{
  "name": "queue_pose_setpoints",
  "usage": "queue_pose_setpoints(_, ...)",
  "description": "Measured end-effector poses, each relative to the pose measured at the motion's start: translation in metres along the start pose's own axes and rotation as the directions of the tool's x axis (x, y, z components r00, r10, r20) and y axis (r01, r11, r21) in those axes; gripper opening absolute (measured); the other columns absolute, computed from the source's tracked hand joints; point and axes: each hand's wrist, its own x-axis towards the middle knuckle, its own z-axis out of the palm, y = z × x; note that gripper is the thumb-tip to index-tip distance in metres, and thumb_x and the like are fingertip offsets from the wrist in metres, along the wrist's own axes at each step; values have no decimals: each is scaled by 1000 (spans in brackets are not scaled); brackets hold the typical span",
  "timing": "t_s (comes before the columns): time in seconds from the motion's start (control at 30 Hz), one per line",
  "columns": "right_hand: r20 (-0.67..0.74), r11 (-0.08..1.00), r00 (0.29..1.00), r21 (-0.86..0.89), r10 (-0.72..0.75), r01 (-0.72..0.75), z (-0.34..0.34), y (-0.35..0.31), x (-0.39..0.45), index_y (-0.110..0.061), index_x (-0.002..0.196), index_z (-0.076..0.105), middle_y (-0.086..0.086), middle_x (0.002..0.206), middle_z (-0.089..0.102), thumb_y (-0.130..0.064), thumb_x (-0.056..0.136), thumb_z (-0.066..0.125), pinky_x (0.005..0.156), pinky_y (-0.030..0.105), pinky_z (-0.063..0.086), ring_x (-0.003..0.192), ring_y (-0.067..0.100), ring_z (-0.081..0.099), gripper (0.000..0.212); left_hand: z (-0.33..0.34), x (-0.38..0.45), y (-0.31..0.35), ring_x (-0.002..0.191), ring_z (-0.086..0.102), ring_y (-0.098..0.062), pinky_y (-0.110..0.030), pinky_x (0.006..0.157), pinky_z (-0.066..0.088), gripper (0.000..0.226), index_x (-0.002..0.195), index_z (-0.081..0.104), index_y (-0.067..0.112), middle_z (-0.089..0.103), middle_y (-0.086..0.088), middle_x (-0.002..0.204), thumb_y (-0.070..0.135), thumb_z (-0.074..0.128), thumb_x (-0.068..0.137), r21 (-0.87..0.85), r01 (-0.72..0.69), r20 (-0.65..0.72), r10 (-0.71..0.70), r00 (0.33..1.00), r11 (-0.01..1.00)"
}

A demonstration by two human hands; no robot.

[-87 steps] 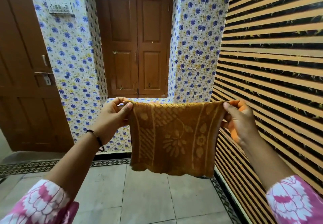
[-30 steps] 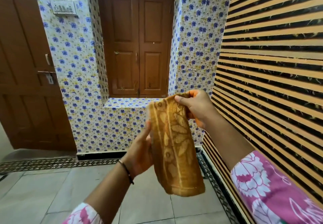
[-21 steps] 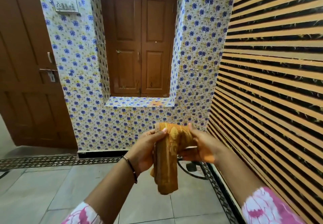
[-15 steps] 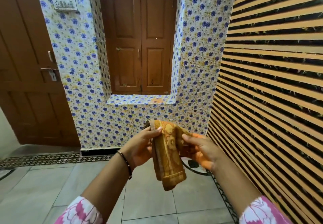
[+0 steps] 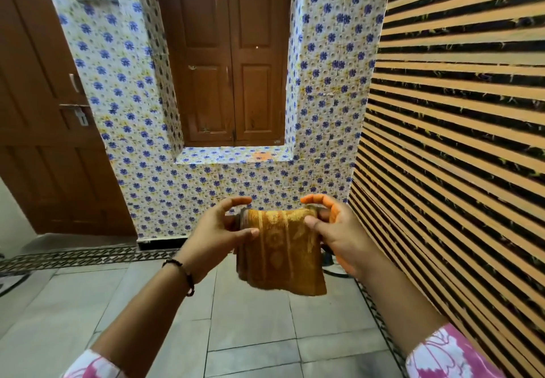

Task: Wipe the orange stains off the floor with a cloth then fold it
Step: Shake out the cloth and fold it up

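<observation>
Folding step: both hands hold an orange cloth [image 5: 280, 248] mid-frame, above the floor [image 5: 250, 327].
Left hand [image 5: 219, 234] and right hand [image 5: 333, 230] pinch its top corners, fingers clamped; next, probably another fold.

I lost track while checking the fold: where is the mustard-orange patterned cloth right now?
In the head view, the mustard-orange patterned cloth hangs folded at centre, held between the left hand and right hand, above the grey tiled floor.

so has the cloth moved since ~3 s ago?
Yes. The cloth was stretched wide with its top at sill height; now it is folded smaller and held below the sill, between left hand and right hand.
</observation>
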Motion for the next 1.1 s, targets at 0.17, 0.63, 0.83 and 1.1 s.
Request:
queue_pose_setpoints(0.17, -6, 959, 988, -241, -155, 149, -13, 11, -14, -33, 105, 60, -1, 104, 66, 8, 80, 64, 83, 32, 56, 99, 13, 63, 48, 11, -8, -5, 98, 60, -7, -21, 84, 52, 57, 124, 55, 26, 62, 8, 109, 4, 73, 75, 548, -222, -62, 305, 950, 806)
queue_pose_setpoints(0.63, 118, 823, 981, 535, 154, -193, -16, 42, -67, -10, 122, 57, 19, 116, 64, -44, 83, 63, 90, 54, 50, 106, 35, 63, 53, 87, -34, -19, 68, 56, -7, -22, 59, 47, 24, 87, 57, 13, 58, 4, 75, 34, 45, 92, -58, -298, -211, 280, 937, 953)
queue_pose_setpoints(0.83, 26, 862, 960, 432, 280, -264, -12, 58, -98, -10, 110, 60, 13, 103, 71, -21, 91, 59, 77, 38, 57, 92, 26, 68, 22, 79, -51, -45, 77, 61, -19, -34, 62, 50, 28, 100, 53, 15, 62, -6, 87, 41, 45, 93, -54, 1, -176, -10, 984, 999)
queue_pose_setpoints(1.1, -324, 911, 909, 394, 260, -121, -16, 46, -139, -10, 115, 61, 15, 104, 71, -24, 91, 60, 80, 44, 56, 96, 30, 68, 28, 79, -96, -52, 99, 64, -28, -33, 61, 56, 55, 126, 49, 40, 60, -8, 117, 10, 64, 82, -230, 182, 286, -113, 952, 956)
